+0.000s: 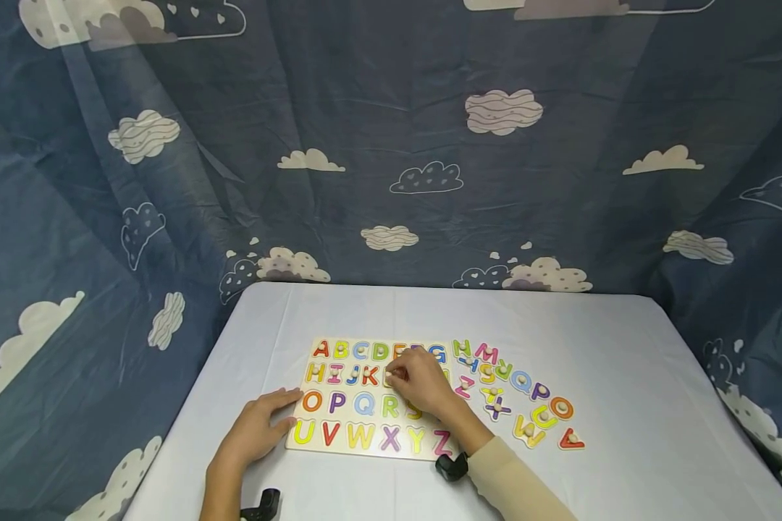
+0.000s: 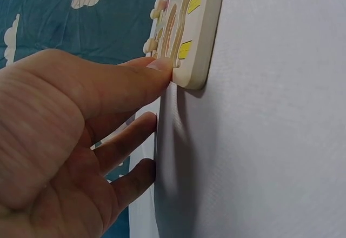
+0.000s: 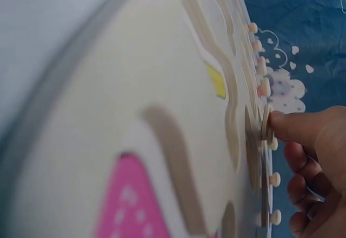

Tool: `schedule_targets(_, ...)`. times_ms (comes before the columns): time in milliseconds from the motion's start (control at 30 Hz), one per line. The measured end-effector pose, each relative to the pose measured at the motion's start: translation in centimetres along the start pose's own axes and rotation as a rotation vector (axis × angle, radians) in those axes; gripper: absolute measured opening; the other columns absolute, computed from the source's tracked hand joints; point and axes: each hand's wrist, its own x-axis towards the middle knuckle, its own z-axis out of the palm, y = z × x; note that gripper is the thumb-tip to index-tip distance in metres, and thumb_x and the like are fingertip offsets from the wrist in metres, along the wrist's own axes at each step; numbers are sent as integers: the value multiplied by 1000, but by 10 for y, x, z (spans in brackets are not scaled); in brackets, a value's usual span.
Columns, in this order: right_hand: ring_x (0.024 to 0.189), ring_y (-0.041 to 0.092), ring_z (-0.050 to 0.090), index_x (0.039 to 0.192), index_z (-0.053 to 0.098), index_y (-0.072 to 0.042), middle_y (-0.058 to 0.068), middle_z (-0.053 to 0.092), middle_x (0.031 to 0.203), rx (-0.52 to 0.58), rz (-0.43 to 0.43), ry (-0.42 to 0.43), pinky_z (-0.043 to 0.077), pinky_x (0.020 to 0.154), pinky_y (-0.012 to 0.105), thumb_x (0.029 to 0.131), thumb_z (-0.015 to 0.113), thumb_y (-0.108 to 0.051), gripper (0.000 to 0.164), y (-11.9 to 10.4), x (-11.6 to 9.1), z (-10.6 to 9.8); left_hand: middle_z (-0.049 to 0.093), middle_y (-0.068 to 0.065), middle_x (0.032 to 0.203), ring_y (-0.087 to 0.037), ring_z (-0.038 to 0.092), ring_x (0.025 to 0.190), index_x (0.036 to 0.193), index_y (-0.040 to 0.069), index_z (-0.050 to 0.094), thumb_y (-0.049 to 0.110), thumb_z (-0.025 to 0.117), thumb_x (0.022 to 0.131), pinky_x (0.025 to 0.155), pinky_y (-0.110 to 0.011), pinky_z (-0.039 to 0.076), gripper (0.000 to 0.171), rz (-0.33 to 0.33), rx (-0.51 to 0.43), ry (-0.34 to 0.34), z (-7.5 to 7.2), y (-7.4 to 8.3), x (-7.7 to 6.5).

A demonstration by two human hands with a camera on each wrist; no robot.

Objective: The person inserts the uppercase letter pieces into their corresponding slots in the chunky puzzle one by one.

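Observation:
A wooden alphabet puzzle board (image 1: 345, 452) lies on the white table, with knobbed letter pieces in its upper rows and bare printed slots lower down. My left hand (image 1: 255, 427) rests at the board's left edge; in the left wrist view its thumb (image 2: 124, 81) touches the rim near a corner, the other fingers loosely spread. Over the second row, right of the K (image 1: 370, 375), my right hand (image 1: 422, 380) pinches a letter piece (image 3: 265, 124) close to the board surface. Its fingers mostly hide that piece, so I cannot tell which letter it is.
Several loose knobbed letters lie right of the board, among them an M (image 1: 486, 353), a blue Q (image 1: 520, 381), an orange O (image 1: 561, 408), a yellow W (image 1: 528, 432) and a red V (image 1: 570, 440). A dark cloud-patterned cloth (image 1: 378, 94) hangs behind the table.

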Motion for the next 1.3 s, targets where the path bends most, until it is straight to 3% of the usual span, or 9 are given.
schedule_targets(267, 72, 10, 43, 92, 83, -17, -11, 51, 69, -17, 10, -35, 38, 77, 33, 87, 83, -22, 6, -1, 4, 4, 56, -12, 153, -47, 44, 145, 142, 20, 64, 15, 77, 91, 115, -70, 34, 53, -18, 9, -1, 0, 2, -2)
schedule_targets(367, 70, 9, 44, 92, 83, -18, -12, 52, 69, -11, 25, -44, 44, 90, 37, 88, 82, -22, 6, 0, 5, 5, 55, -13, 153, -48, 44, 144, 142, 20, 64, 15, 77, 91, 115, -71, 34, 53, -24, 8, 0, -1, 3, -2)
schedule_targets(433, 70, 9, 45, 93, 83, -18, -12, 53, 70, -5, 29, -48, 46, 92, 39, 88, 82, -23, 7, 1, 6, 5, 55, -14, 153, -49, 44, 144, 142, 20, 64, 15, 77, 91, 114, -71, 34, 54, -25, 8, 1, -1, 3, -3)
schedule_targets(600, 73, 9, 45, 93, 82, -19, -12, 53, 72, -9, 32, -59, 40, 78, 32, 89, 81, -24, 7, 1, 6, 4, 55, -14, 153, -48, 45, 144, 142, 20, 65, 15, 77, 91, 114, -71, 35, 53, -20, 8, 4, -2, 3, -2)
schedule_targets(900, 80, 11, 46, 101, 81, -16, -9, 54, 74, 37, 34, -78, 39, 72, 28, 89, 82, -27, 16, 3, 2, -3, 56, -15, 152, -49, 45, 143, 142, 21, 65, 14, 77, 91, 113, -71, 35, 53, -10, 14, -1, -3, 5, -5)
schedule_targets(1300, 77, 9, 44, 111, 81, -16, -12, 56, 76, 12, 50, -56, 39, 67, 24, 89, 82, -28, 25, 15, -4, -22, 56, -10, 152, -45, 44, 146, 142, 20, 65, 15, 77, 91, 116, -70, 33, 52, -1, 0, -12, -1, 1, -2)
